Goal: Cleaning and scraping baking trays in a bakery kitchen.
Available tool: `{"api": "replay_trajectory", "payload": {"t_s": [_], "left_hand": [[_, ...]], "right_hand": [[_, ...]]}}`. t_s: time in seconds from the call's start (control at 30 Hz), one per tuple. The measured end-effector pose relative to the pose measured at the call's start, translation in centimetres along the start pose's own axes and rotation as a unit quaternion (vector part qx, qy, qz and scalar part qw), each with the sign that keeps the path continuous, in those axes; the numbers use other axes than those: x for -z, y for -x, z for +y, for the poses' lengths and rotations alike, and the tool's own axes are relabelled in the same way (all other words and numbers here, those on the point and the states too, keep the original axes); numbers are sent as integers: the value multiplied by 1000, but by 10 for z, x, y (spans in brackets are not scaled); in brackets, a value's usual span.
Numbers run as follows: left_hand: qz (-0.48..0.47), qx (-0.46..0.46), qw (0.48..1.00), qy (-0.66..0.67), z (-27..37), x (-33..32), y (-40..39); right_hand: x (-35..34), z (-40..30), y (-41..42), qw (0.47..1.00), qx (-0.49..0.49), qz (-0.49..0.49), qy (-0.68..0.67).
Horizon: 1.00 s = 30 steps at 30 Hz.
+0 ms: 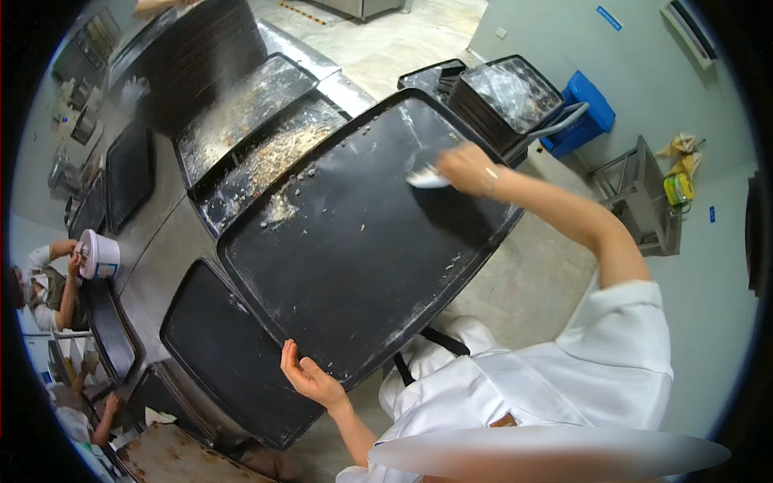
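A large black baking tray (pixel 338 265) lies before me, its near edge overhanging the floor. My right hand (pixel 468 169), blurred, grips a white scraper (pixel 427 178) over the tray's right part. White powder and crumbs (pixel 281 208) cling along the tray's far left side, with fainter smears near the front rim. My left hand (pixel 311 374) holds the tray at its near left corner, fingers along the rim; their undersides are hidden. Past the far rim, two more trays hold heaps of powder and crumbs (pixel 290 151).
A tall stack of dark trays (pixel 187 66) stands at the far left, a co-worker's hand (pixel 151 7) above it. Another black tray (pixel 223 344) lies left of mine. Stacked trays (pixel 513 90) and a blue bin (pixel 583 111) stand right. Another person holds a white bucket (pixel 102 256).
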<state>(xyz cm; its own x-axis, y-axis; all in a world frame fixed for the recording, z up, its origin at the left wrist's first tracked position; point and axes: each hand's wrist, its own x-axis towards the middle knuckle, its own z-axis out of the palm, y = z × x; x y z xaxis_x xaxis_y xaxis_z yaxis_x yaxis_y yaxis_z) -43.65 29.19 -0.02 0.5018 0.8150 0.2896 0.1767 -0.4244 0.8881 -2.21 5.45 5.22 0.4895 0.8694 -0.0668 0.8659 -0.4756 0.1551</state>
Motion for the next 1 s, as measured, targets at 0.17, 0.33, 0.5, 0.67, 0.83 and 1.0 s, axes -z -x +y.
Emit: {"api": "replay_trajectory", "payload": {"t_s": [0.17,0.33,0.5,0.67,0.83,1.0], "left_hand": [[-9,18,1000,-18,3,2,2],[-13,17,999,-28,4,2,1],[-3,33,999,-24,4,3,0],[-5,25,999,-48,0,1,2],[34,37,998,-23,-4,-1,4],[22,24,999,-34,1,-1,4]], "right_hand": [[10,17,-161,997,-79,6,-25],[40,-61,-23,998,6,27,-50],[33,-49,150,994,-79,-44,-63],[-9,31,88,1000,1,-12,-23],[-26,66,-100,996,25,67,52],[14,30,-145,997,24,45,-60]]}}
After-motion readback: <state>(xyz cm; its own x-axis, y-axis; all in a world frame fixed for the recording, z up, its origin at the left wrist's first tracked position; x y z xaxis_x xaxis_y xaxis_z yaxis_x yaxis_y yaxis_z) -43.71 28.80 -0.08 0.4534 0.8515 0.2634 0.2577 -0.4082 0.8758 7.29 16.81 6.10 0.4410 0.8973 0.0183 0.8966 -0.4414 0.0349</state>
